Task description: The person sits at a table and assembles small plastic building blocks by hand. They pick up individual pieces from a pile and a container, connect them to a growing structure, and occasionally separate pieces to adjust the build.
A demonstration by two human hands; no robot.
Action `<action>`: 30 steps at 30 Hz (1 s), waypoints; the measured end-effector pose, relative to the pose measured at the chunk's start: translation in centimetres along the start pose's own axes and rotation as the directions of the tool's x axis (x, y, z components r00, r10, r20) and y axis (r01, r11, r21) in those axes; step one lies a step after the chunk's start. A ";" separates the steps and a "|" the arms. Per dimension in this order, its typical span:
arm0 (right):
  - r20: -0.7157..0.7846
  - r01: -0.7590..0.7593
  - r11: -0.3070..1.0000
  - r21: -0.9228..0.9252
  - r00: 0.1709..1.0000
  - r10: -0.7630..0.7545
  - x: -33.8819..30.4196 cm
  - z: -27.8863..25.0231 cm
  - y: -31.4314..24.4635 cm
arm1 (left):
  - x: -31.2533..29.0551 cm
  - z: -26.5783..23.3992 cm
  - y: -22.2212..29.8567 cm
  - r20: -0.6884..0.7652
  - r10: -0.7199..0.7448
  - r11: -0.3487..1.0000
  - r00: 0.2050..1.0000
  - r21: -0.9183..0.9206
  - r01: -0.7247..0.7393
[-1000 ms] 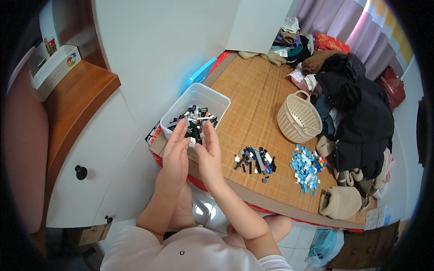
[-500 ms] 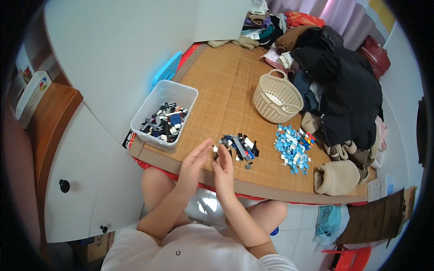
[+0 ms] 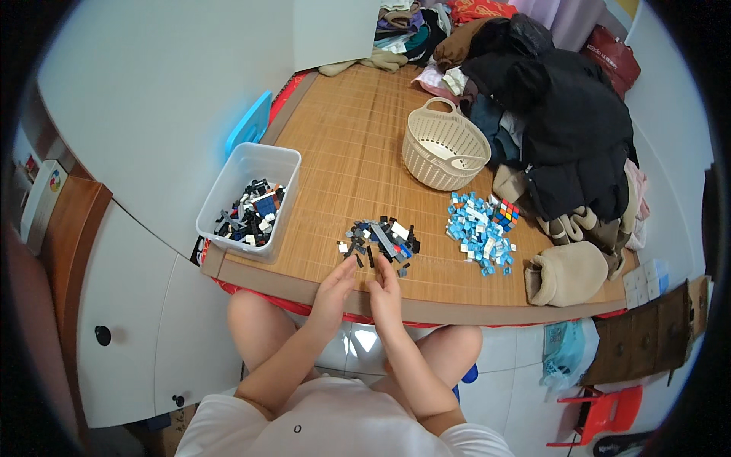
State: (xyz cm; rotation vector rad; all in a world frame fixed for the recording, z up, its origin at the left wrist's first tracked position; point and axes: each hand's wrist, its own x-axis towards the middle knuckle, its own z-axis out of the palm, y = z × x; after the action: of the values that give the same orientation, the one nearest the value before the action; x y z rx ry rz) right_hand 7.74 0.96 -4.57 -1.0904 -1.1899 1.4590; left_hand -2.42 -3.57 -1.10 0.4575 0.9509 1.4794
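Note:
My left hand (image 3: 332, 297) is at the near edge of the bed mat, fingers stretched out and slightly raised. Facing it across a narrow gap, my right hand (image 3: 387, 297) has its fingers extended too. I see nothing held in either hand. Just beyond the fingertips lies a loose pile of black, grey and white building bricks (image 3: 387, 238), with a few blue and red bits among them. A narrow black brick (image 3: 371, 257) lies between the fingertips and the pile.
On the left stands a clear plastic box (image 3: 285, 179) of mixed bricks, a blue lid (image 3: 250, 126) behind it. To the right are blue and white bricks (image 3: 480, 236), a puzzle cube (image 3: 505, 214), a beige basket (image 3: 445, 152), a beige rolled cloth (image 3: 567, 274) and heaped dark clothes (image 3: 575, 129).
My hands have come back toward me and shifted rightward to the front of the dark brick pile. Their fingers stay extended. The whole view has shifted slightly.

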 end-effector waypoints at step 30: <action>0.043 -0.127 0.990 0.054 0.991 0.125 0.4 0.7 -0.9 | 1.9 1.6 -1.5 -0.041 -0.044 0.991 0.998 -0.129 0.039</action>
State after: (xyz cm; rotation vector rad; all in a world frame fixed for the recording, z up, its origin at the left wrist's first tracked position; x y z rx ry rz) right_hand 7.08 1.36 -3.60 -1.1189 -1.1167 1.6083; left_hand -0.52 -1.40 -1.84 0.3113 0.8883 1.5079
